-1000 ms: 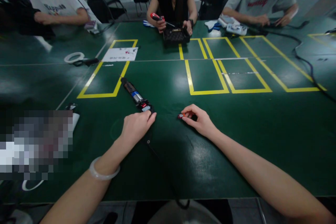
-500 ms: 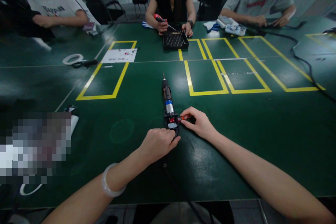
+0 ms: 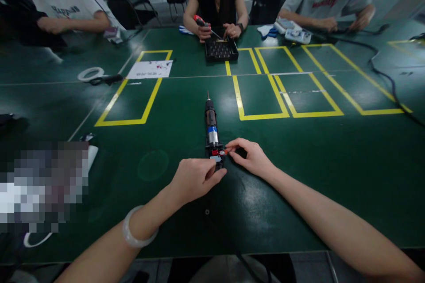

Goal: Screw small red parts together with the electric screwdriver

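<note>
A black electric screwdriver (image 3: pixel 211 126) with a silver-blue band lies on the green table (image 3: pixel 299 177), its bit pointing away from me. My left hand (image 3: pixel 194 179) is closed around its near end, where a black cable (image 3: pixel 229 247) runs off the table's front edge. My right hand (image 3: pixel 250 157) pinches a small red and orange part (image 3: pixel 223 152) and holds it against the tool's right side near the rear.
Yellow tape rectangles (image 3: pixel 262 93) mark the table. A white paper (image 3: pixel 151 69) and a white tape ring (image 3: pixel 90 73) lie at the left. Across the table a person works a red-handled screwdriver (image 3: pixel 200 21) over a black tray (image 3: pixel 221 49); two others sit beside them. A black cable (image 3: pixel 385 75) crosses the right.
My left hand swung the screwdriver from the left to the middle, pointing straight away. The small red part in my right hand now meets the tool's rear.
</note>
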Action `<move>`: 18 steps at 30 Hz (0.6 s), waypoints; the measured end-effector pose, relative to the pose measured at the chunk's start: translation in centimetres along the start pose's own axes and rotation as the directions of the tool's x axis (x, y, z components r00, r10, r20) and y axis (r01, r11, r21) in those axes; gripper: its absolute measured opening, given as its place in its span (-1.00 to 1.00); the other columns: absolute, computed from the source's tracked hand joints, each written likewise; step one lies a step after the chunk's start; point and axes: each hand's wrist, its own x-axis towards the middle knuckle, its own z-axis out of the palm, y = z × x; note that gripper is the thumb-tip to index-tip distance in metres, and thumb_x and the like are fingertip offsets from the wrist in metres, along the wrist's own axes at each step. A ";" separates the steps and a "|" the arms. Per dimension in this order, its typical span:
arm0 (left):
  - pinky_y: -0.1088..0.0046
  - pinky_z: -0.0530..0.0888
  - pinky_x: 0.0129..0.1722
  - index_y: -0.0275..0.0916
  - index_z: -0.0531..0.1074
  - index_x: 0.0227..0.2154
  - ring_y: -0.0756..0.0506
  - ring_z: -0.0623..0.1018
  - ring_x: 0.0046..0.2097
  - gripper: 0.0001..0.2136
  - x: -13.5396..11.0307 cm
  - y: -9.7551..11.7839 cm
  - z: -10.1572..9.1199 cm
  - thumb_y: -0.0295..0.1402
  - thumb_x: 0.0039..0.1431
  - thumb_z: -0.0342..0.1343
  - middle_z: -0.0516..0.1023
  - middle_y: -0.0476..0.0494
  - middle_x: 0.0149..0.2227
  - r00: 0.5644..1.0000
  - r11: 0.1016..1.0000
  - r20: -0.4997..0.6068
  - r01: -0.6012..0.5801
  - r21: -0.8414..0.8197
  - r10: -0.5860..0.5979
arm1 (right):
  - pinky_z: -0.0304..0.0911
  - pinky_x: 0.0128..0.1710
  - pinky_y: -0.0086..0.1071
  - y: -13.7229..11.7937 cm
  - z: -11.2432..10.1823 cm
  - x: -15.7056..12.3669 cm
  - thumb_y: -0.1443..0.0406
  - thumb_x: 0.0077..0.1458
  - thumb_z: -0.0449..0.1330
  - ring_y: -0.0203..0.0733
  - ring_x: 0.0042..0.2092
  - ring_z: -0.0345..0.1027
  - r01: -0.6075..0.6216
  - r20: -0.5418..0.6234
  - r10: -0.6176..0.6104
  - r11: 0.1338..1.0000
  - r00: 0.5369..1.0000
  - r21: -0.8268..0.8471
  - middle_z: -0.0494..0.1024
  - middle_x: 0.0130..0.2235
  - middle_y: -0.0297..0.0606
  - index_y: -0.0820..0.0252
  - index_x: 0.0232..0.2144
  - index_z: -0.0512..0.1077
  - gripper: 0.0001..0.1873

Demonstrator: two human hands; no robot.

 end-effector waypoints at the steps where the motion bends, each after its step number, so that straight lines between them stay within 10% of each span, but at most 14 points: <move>1: 0.45 0.20 -0.51 -0.24 0.31 -0.53 -0.01 0.40 -0.52 -0.63 0.1 -0.2 -0.4 -0.11 0.32 -0.06 0.43 -0.02 -0.56 0.998 0.999 -0.043 0.047 -0.025 -0.048 | 0.35 -0.11 -0.26 0.0 0.0 0.0 0.44 0.10 0.17 -0.19 -0.21 0.49 0.005 0.009 -0.005 1.000 1.000 0.003 0.60 -0.24 -0.27 0.14 -0.16 0.45 -0.76; 5: 0.39 0.38 -0.23 -0.24 0.39 -0.25 -0.10 0.49 -0.21 -0.76 1.5 -0.8 -0.8 -0.18 0.32 -0.05 0.52 -0.14 -0.26 0.971 0.996 -0.235 0.036 -0.081 -0.054 | 0.34 -0.09 -0.29 -0.1 0.0 0.0 0.47 0.11 0.13 -0.20 -0.17 0.49 0.039 0.039 -0.040 0.999 0.998 0.031 0.61 -0.22 -0.27 0.14 -0.18 0.44 -0.76; 10: 0.15 0.15 0.26 -0.20 0.40 -0.09 -0.18 0.38 0.14 -0.76 4.1 -0.9 0.9 -0.21 0.28 0.02 0.46 -0.19 0.04 0.974 0.989 -0.187 -0.139 -0.047 0.128 | 0.33 -0.07 -0.29 0.2 -0.1 0.0 0.46 0.13 0.11 -0.19 -0.15 0.47 0.054 0.060 -0.056 0.998 0.997 0.033 0.59 -0.21 -0.28 0.13 -0.21 0.43 -0.79; 18: 0.18 0.29 0.15 -0.21 0.40 -0.31 -0.22 0.38 0.14 -0.90 4.3 -1.8 0.9 -0.35 0.24 0.01 0.50 -0.18 -0.14 0.988 0.992 -0.116 -0.094 0.079 0.103 | 0.34 -0.10 -0.32 0.1 -0.2 0.1 0.49 0.10 0.11 -0.21 -0.17 0.46 0.060 0.066 -0.063 0.997 0.996 0.050 0.56 -0.22 -0.25 0.18 -0.19 0.43 -0.76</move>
